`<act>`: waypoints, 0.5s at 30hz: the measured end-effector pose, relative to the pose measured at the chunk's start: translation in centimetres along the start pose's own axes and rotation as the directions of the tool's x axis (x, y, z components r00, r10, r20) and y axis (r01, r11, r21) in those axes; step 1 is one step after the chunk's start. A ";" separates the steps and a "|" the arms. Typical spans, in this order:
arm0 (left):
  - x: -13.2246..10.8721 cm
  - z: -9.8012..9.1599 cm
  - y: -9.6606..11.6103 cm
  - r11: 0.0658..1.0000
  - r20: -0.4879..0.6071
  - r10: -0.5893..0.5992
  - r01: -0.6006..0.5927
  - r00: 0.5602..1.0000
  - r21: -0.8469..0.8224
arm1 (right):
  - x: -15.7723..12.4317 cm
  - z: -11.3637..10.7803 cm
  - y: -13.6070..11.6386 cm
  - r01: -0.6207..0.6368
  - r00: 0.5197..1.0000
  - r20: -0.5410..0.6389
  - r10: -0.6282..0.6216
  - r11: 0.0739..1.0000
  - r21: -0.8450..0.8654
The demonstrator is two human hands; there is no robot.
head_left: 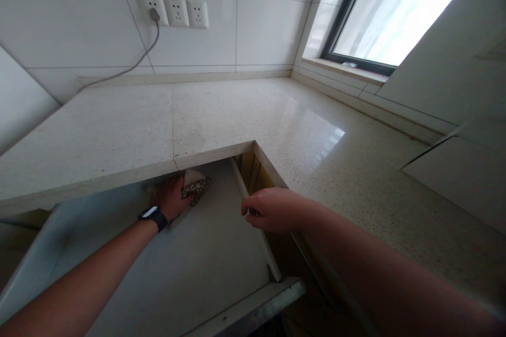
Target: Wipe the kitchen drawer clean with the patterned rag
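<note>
My left hand [171, 197], with a dark smartwatch [153, 215] on the wrist, presses a crumpled, patterned cloth [196, 187] against the bottom of an open drawer [205, 258]. The cloth lies near the drawer's back, close under the countertop edge, and part of it is covered by my fingers. Over the drawer's right side wall [261, 250] is my right hand [272, 209], its fingers curled in loosely. Nothing shows inside that hand, and whether its fingertips touch the wall cannot be made out.
A speckled stone countertop [225, 110] turns a corner around the drawer. Its front edge overhangs the drawer's back. Wall sockets [177, 12], one with a grey plug and cord [136, 63], are above it. A window [379, 16] is at the upper right. The drawer front [261, 305] is nearest me.
</note>
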State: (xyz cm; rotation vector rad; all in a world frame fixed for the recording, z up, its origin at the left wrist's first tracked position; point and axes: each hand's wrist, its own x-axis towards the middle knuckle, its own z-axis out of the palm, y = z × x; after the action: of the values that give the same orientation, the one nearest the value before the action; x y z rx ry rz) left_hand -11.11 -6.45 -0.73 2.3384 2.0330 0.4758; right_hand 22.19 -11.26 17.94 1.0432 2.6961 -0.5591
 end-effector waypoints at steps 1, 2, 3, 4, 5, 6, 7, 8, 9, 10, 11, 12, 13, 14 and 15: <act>-0.4 -0.1 0.3 1.000 0.007 0.011 -0.011 1.000 0.013 | 0.0 0.0 0.0 -0.002 1.000 0.000 0.002 1.000 -0.004; -0.8 -0.1 0.6 0.999 0.008 0.027 -0.027 1.000 0.024 | 0.0 0.1 0.0 -0.003 1.000 0.000 0.003 1.000 -0.007; -1.2 -0.2 1.0 0.998 0.008 0.046 -0.047 0.999 0.033 | 0.0 0.2 0.1 -0.002 1.000 -0.003 0.002 1.000 -0.009; -1.7 -0.2 1.4 0.997 0.009 0.065 -0.066 0.998 0.039 | 0.0 0.2 0.1 0.000 1.000 -0.004 0.000 1.000 -0.010; -2.1 -0.3 1.7 0.996 0.014 0.079 -0.080 0.997 0.046 | 0.0 0.3 0.1 0.001 1.000 -0.006 -0.001 1.000 -0.010; -2.5 -0.3 2.2 0.995 0.023 0.088 -0.089 0.996 0.052 | 0.1 0.4 0.2 0.004 1.000 -0.008 -0.004 1.000 -0.010; -3.0 -0.3 2.6 0.994 0.035 0.095 -0.097 0.995 0.054 | 0.1 0.4 0.2 0.007 1.000 -0.008 -0.007 1.000 -0.010; -3.4 -0.4 3.1 0.993 0.043 0.102 -0.104 0.994 0.050 | 0.1 0.5 0.3 0.009 1.000 -0.008 -0.009 1.000 -0.010; -3.9 -0.4 3.6 0.993 0.048 0.111 -0.113 0.993 0.042 | 0.1 0.5 0.3 0.011 1.000 -0.007 -0.011 1.000 -0.010; -4.3 -0.4 4.1 0.992 0.052 0.122 -0.124 0.991 0.029 | 0.1 0.5 0.3 0.011 1.000 -0.006 -0.011 1.000 -0.011; -4.9 -0.4 4.7 0.990 0.057 0.138 -0.139 0.989 0.014 | 0.1 0.5 0.3 0.008 1.000 -0.005 -0.008 1.000 -0.012; -5.4 -0.5 5.3 0.988 0.062 0.154 -0.154 0.986 -0.002 | 0.1 0.5 0.3 0.004 1.000 -0.006 -0.004 1.000 -0.015; -6.0 -0.5 5.9 0.985 0.070 0.171 -0.170 0.983 -0.020 | 0.1 0.5 0.3 0.001 1.000 -0.007 -0.001 1.000 -0.017; -6.6 -0.7 6.6 0.981 0.081 0.193 -0.190 0.978 -0.041 | 0.1 0.5 0.2 0.001 1.000 -0.007 -0.001 1.000 -0.019; -7.3 -0.8 7.4 0.975 0.095 0.219 -0.213 0.971 -0.067 | 0.1 0.5 0.2 0.002 1.000 -0.008 -0.003 1.000 -0.021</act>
State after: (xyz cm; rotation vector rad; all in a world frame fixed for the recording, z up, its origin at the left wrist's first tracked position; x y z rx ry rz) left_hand -5.01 -14.80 -0.10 2.5067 1.7082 0.4025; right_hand 22.29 -11.30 17.46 1.0392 2.7044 -0.5277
